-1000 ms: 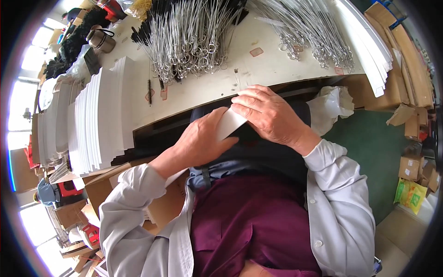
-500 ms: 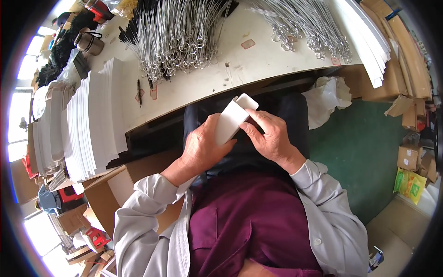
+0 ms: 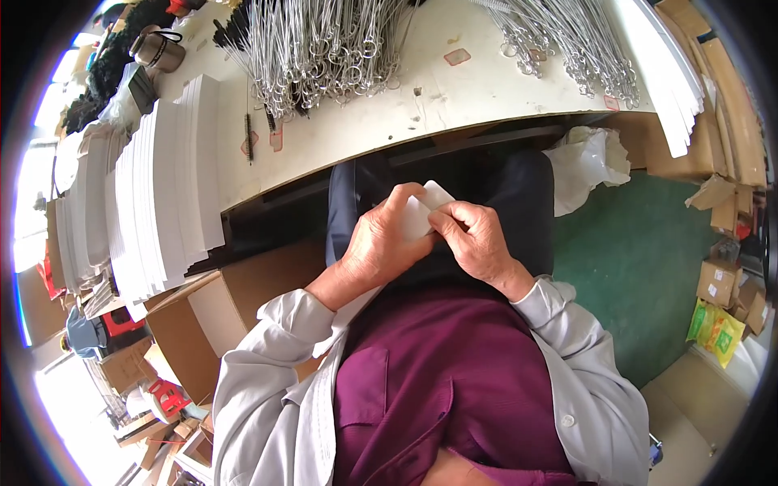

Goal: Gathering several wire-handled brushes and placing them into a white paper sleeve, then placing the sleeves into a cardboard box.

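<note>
white, slim card box (image 3: 415,220) lies clasped in the left hand (image 3: 374,243), apparently steadied while the right hand (image 3: 478,243) pinches beside its far rounded flap (image 3: 438,194).

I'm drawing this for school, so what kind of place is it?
Probably a packing workshop: ring-ended metal wires heaped on a table, flat white pieces stacked at left, and a small white box in the left hand.

1 white box (image 3: 416,220) slants rightward, its rounded end flap (image 3: 438,193) unfolded.
</note>
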`<state>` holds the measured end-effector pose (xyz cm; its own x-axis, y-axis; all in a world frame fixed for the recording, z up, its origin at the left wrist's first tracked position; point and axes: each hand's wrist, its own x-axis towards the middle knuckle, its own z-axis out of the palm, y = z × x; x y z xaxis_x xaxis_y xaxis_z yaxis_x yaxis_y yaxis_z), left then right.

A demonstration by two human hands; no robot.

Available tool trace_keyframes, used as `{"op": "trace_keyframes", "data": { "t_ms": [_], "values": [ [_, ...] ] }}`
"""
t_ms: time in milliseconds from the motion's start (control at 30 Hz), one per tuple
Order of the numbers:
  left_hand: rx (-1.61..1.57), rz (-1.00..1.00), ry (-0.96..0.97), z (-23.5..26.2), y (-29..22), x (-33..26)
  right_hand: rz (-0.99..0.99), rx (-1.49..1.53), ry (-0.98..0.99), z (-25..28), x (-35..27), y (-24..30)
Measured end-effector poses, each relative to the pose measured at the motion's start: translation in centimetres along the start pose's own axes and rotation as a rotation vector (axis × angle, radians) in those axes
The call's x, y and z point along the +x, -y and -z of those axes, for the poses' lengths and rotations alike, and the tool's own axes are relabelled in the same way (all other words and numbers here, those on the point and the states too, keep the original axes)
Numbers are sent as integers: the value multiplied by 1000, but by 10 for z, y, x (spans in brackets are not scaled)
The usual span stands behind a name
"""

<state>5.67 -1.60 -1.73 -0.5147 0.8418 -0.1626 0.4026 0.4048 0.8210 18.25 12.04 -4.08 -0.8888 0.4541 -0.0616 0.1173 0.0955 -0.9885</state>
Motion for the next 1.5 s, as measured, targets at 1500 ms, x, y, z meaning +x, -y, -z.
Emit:
{"op": "trace_keyframes", "data": {
  "t_ms": [1500],
  "values": [
    [182, 25, -224, -38, 13, -21, -281, 203, -77, -8, -3, -18]
  ]
}}
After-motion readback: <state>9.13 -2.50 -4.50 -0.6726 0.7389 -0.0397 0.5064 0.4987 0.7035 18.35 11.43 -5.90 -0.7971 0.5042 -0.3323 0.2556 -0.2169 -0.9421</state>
